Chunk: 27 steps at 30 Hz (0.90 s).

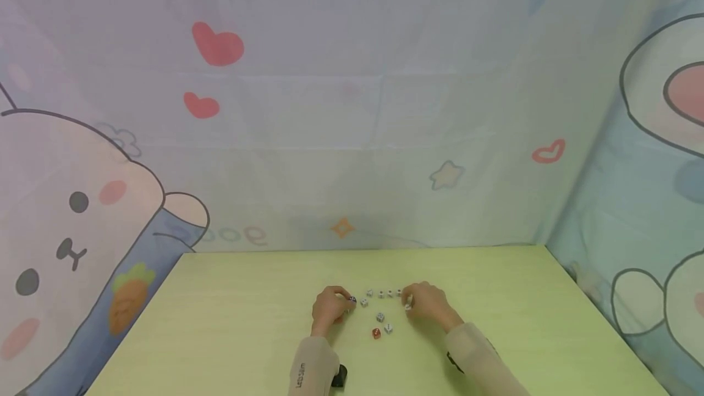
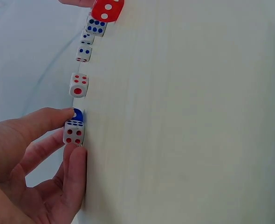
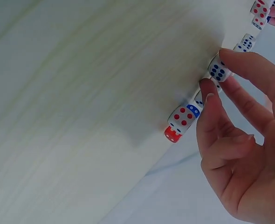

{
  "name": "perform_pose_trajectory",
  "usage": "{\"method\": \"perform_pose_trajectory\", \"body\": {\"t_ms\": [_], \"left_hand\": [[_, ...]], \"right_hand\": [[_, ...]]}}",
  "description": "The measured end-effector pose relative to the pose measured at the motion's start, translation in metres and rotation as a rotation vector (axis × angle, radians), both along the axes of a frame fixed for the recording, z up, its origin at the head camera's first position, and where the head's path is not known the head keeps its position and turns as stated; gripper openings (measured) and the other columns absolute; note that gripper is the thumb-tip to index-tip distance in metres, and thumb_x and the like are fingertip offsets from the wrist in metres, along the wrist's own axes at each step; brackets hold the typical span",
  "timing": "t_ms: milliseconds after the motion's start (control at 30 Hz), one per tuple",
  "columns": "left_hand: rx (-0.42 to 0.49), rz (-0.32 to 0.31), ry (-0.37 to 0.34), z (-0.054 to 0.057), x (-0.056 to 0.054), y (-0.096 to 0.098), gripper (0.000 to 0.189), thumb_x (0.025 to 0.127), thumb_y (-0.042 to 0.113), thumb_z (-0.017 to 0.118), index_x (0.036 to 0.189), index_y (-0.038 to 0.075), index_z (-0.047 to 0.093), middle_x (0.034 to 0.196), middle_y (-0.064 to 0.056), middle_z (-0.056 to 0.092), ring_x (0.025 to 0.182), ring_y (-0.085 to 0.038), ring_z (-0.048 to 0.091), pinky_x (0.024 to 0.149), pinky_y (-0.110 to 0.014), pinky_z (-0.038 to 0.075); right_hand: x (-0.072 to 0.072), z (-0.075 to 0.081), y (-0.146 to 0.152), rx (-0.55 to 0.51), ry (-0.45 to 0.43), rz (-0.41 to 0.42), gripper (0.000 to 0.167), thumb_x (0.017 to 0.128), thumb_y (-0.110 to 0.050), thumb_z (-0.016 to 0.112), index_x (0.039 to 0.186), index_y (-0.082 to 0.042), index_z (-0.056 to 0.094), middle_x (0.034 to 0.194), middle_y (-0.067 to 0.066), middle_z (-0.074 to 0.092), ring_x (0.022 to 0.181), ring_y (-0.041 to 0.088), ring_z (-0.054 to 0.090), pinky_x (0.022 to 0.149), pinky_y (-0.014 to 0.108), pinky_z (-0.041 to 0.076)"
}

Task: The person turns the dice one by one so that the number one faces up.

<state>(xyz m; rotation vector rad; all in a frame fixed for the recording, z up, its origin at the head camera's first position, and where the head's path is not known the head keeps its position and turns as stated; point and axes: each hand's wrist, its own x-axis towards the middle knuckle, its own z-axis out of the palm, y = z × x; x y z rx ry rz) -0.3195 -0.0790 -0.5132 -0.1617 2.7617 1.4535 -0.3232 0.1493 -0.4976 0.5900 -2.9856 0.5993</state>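
In the left wrist view, my left hand [image 1: 329, 305] pinches a white die [image 2: 74, 133] between a fingertip above and fingers below. A blue die [image 2: 78, 114] shows just behind it, close to the upper fingertip. My right hand [image 1: 428, 301] pinches another white die [image 3: 218, 69] between thumb and finger, blue six spots showing. Between the hands, several small white dice [image 1: 381, 294] stand in a loose row on the table. Nearer to me are a red die [image 1: 376, 333] and white dice [image 1: 388, 328]. The fingers partly hide some dice.
The pale yellow table [image 1: 231, 316] reaches back to a cloth backdrop [image 1: 341, 139] printed with hearts, stars and cartoon animals. A small black object [image 1: 340, 376] lies beside the left sleeve [image 1: 313, 366].
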Motion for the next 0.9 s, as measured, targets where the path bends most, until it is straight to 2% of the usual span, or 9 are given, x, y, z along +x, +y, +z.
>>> {"method": "perform_pose_trajectory", "body": {"t_ms": [233, 500, 900], "left_hand": [[0.005, -0.007, 0.008, 0.0004, 0.0006, -0.0004, 0.012, 0.074, 0.016, 0.069, 0.082, 0.007, 0.066, 0.065, -0.004, 0.058, 0.049, -0.011, 0.05, 0.042, -0.021, 0.043], [0.008, -0.001, 0.001, 0.0016, 0.0004, -0.0007, 0.012, 0.073, 0.016, 0.069, 0.081, 0.007, 0.066, 0.064, -0.005, 0.059, 0.05, -0.011, 0.051, 0.042, -0.021, 0.043], [-0.009, 0.002, 0.01, 0.0007, -0.0001, -0.0002, 0.012, 0.073, 0.017, 0.069, 0.08, 0.008, 0.066, 0.062, -0.004, 0.059, 0.044, -0.01, 0.049, 0.041, -0.02, 0.042]], "right_hand": [[-0.0018, -0.0011, -0.0013, 0.01, -0.033, -0.037, 0.011, 0.067, -0.006, 0.067, 0.076, -0.013, 0.065, 0.077, 0.001, 0.064, 0.065, 0.013, 0.055, 0.052, 0.03, 0.043], [-0.0012, 0.0021, -0.0004, -0.038, -0.021, -0.024, 0.014, 0.066, -0.005, 0.068, 0.072, -0.015, 0.062, 0.073, 0.0, 0.062, 0.063, 0.013, 0.054, 0.051, 0.03, 0.041], [-0.0002, 0.003, 0.007, -0.044, -0.036, -0.028, 0.013, 0.066, -0.009, 0.071, 0.073, -0.015, 0.062, 0.073, 0.0, 0.061, 0.064, 0.012, 0.053, 0.054, 0.029, 0.042]]}}
